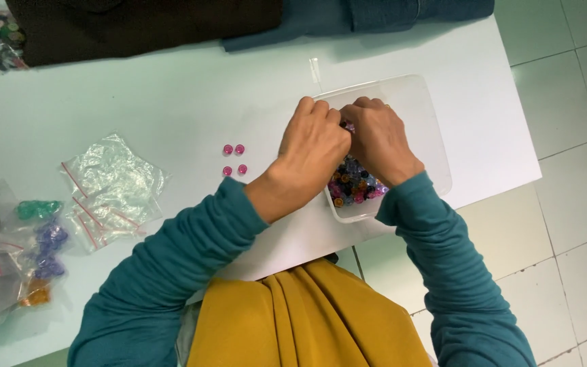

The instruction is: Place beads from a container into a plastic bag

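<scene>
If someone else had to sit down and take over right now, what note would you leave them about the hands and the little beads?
Left hand and right hand: both over the clear plastic tub, fingertips pinched together on one small purplish piece; whether it is gripped firmly cannot be told.
Things: mixed coloured beads lie heaped in the near end of the tub. Four pink beads sit in a small square on the white table, left of the hands. Empty zip bags and bags of sorted beads lie further left.
Done: four pink ones set out.
Left: the heap in the tub is unsorted.
</scene>
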